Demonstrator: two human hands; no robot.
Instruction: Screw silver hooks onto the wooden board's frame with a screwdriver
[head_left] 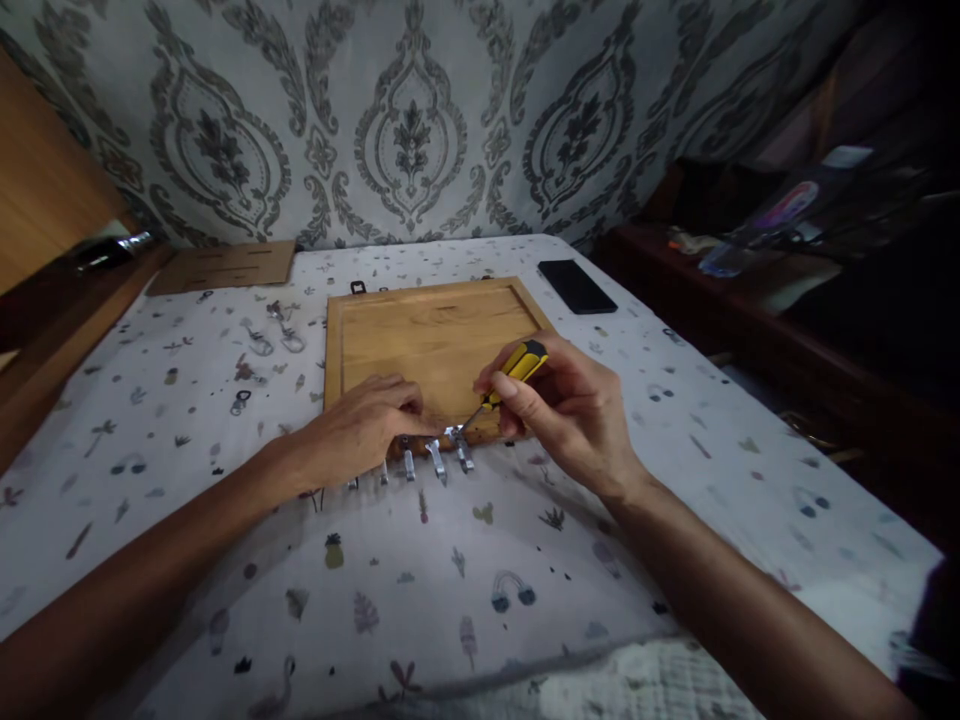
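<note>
A framed wooden panel (435, 340) lies on the patterned sheet, with a row of several small metal hooks (436, 458) along its near edge. My right hand (574, 415) is closed around a yellow-and-black screwdriver (517, 370). The tool tilts down to the left, its tip at the rightmost hook (463, 455) in the row. My left hand (367, 425) rests over the panel's near left part, gripping its edge. One of its digits stretches right and touches the panel beside the screwdriver tip. Its underside is hidden, and a screw cannot be made out.
Small clear packets (274, 330) lie to the left on the sheet. A flat brown cardboard piece (225, 268) is at the back left. A black phone (577, 287) lies right of the panel. Beyond the right edge, a plastic bottle (784, 215) leans on a dark wooden ledge (652, 260).
</note>
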